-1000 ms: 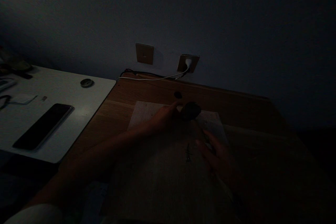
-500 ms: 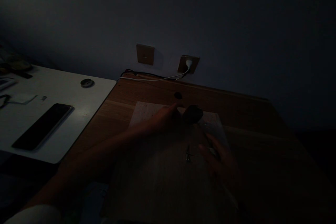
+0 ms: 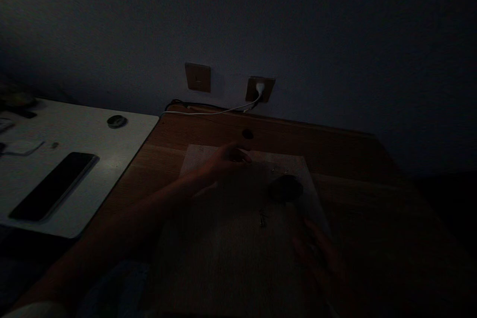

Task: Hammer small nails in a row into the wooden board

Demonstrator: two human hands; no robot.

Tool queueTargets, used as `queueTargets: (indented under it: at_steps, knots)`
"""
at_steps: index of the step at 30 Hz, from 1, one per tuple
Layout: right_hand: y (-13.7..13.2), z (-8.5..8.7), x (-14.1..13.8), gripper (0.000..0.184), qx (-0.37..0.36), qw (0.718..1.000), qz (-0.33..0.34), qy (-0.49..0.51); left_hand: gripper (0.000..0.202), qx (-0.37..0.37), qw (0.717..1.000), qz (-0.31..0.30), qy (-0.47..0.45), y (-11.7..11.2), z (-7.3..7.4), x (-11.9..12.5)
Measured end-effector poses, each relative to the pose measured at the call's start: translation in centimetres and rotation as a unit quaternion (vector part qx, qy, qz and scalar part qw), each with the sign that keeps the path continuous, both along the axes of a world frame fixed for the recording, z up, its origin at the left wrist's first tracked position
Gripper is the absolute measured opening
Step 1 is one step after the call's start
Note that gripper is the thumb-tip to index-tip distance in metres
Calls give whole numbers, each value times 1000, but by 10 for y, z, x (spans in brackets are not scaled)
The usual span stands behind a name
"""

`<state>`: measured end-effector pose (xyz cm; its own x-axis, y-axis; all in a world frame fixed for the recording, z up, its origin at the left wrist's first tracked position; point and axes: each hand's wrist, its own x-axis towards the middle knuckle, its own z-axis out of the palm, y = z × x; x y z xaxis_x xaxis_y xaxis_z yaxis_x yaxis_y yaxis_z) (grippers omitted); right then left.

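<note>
The scene is very dim. My right hand (image 3: 316, 251) is wrapped round the handle of a mallet with a dark, rounded head (image 3: 286, 189). That head is over the right part of a pale wooden board (image 3: 223, 268). My left hand (image 3: 227, 156) is at the board's far edge, its fingers loosely bent and apart, and nothing shows between them. A small heap of nails (image 3: 263, 218) lies on the board, left of the mallet. Just beyond the mallet head are small shiny bits (image 3: 275, 170), too dark to make out.
The board lies on a brown wooden table (image 3: 357, 159). At the left, a white table (image 3: 122, 146) bears a phone (image 3: 54, 186) and a small round tin (image 3: 117, 121). A white plug (image 3: 260, 88) with its cable sits in the wall socket behind.
The mallet head has come nearer to me and slightly right, with my right hand lower. My left hand has drawn away leftward from the mallet. The view has shifted slightly.
</note>
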<state>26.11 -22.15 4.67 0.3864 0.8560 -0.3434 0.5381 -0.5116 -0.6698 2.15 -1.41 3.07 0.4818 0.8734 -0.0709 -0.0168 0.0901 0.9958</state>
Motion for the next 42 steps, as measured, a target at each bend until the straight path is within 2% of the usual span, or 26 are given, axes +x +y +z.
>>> queueTargets:
  at_steps: [4, 8, 11, 14, 16, 17, 19, 21, 22, 24, 27, 31, 34, 36, 39, 40, 42]
  knots:
    - [-1, -10, 3, 77, 11, 1000, -4, 21, 37, -74, 995, -28, -57, -13, 7, 1]
    - [-1, -16, 13, 84, -18, 999, -10, 29, 29, -73, 993, -72, -66, -21, 9, 3]
    - [2, -12, 16, 77, -20, 999, -9, 43, 22, -27, 995, -100, -13, -26, 9, 5]
    - [3, -7, 14, 76, 0, 998, -16, 54, 16, 108, 982, -138, 77, -33, 12, 6]
    - [4, -8, 14, 76, 3, 999, -4, 49, 17, 257, 936, -184, 152, -40, 15, 6]
    - [4, -10, 16, 76, 5, 999, 7, 46, 18, 342, 897, -207, 187, -44, 16, 6]
    - [5, -15, 19, 77, 3, 999, 21, 48, 17, 498, 800, -239, 235, -51, 17, 8]
    - [5, -19, 22, 78, 5, 998, 23, 51, 17, 607, 708, -256, 256, -57, 15, 11]
    - [6, -19, 22, 78, 9, 998, 22, 51, 18, 641, 675, -258, 261, -59, 14, 13]
    - [6, -18, 19, 76, 18, 999, 19, 47, 21, 678, 632, -259, 271, -63, 11, 16]
    - [6, -13, 14, 73, 25, 999, 19, 29, 18, 704, 608, -248, 271, -66, 8, 21]
    - [5, -13, 15, 73, 26, 999, 21, 2, 10, 717, 609, -222, 254, -66, 8, 21]
    - [4, -15, 17, 74, 16, 999, 19, 21, 12, 694, 637, -216, 259, -59, 9, 12]
    - [4, -13, 16, 72, 12, 1000, 3, 23, 17, 643, 690, -185, 276, -49, 9, 2]
    - [3, -8, 12, 70, 13, 1000, -12, 18, 20, 520, 796, -96, 294, -29, 3, -13]
    - [3, -7, 12, 70, 10, 1000, -7, 20, 20, 482, 822, -66, 296, -23, 0, -16]
    - [3, -5, 11, 71, 6, 1000, 6, 21, 20, 430, 851, -17, 302, -13, -7, -19]
